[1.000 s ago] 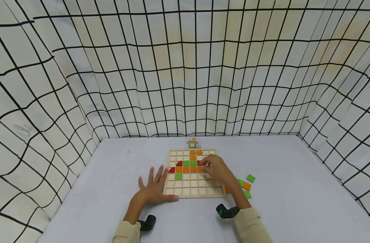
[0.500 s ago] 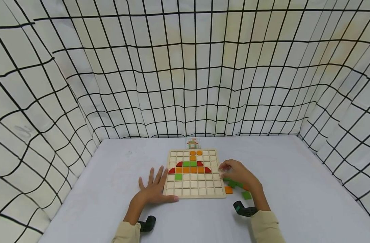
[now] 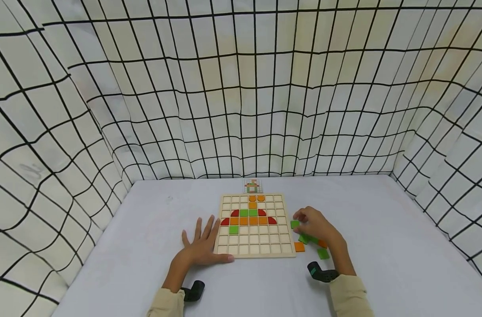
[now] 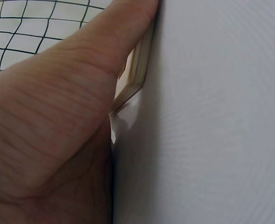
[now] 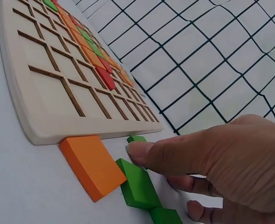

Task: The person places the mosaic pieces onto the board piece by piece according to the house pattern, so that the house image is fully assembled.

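Two hands are working at a square wooden grid board [image 3: 255, 224] lying near the middle of the pale grey table [image 3: 383, 246], towards its front edge. The left hand [image 3: 203, 246] is lying flat with fingers spread, its thumb running along the board's front-left corner, apparently steadying it. The right hand [image 3: 318, 226], just off the board's right edge, is reaching with curled fingers over a cluster of loose tiles; whether it is actually gripping the small green square tile [image 3: 295, 224] at its fingertips cannot be told. A flat orange square tile [image 5: 93, 164] is lying against the board's front-right corner, a second green tile [image 5: 138, 184] touching it. Red, orange and green pieces are filling the board's upper rows. A small pattern card [image 3: 252, 186] is sitting beyond the board's far edge. White cloth with a black grid [image 3: 241, 88] is enclosing the table.
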Available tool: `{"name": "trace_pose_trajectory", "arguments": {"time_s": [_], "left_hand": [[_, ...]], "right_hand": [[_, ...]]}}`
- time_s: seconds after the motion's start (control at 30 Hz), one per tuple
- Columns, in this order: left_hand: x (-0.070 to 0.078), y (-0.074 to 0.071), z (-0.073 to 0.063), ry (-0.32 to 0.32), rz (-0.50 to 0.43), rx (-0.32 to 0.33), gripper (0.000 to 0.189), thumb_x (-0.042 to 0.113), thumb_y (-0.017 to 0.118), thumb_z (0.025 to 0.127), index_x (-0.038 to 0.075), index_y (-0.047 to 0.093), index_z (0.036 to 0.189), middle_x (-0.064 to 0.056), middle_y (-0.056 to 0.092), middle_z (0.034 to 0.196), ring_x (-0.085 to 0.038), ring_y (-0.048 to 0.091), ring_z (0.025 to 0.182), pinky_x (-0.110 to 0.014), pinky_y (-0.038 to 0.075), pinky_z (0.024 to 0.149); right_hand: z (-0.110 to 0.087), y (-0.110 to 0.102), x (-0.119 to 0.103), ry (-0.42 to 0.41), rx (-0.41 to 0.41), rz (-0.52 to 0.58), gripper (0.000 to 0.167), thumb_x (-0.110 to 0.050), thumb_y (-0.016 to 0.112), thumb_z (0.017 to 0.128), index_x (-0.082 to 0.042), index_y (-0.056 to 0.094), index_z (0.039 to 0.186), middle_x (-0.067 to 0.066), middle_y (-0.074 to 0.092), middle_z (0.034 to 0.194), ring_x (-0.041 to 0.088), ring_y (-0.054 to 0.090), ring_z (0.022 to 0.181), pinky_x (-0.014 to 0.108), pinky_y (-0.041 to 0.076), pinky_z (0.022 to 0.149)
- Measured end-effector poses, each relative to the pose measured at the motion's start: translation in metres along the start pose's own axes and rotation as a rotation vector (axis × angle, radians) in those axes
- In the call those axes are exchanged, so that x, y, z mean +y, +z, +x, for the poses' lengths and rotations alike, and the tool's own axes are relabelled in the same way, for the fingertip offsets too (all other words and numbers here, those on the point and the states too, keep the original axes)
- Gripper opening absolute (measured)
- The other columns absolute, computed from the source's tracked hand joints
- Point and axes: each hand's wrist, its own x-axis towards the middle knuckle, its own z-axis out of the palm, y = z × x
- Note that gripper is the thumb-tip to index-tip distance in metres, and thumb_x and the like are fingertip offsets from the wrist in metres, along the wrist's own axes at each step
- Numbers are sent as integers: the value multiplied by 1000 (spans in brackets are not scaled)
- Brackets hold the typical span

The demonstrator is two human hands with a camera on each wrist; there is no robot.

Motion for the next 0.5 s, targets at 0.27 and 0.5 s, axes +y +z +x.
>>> {"name": "trace_pose_trajectory", "arguments": {"time_s": [0.27,0.5], "left_hand": [[0,-1,1,10,-31,4,124,77,67,68,12,12,158,-13,1,166,-44,-12,149,-76,-14,105],[1,-1,0,3,-20,-2,121,72,70,70,13,12,158,-12,0,166,-44,-11,150,-77,-11,105]], "right_hand": [[-1,-2,1,-24,24,-12,20,-13,77,84,-4,66,99,6,62,97,17,57,90,37,51,84],[-2,-2,4,-22,41,15,24,-17,76,85,-4,65,101,4,64,92,15,57,84,30,51,76]]}}
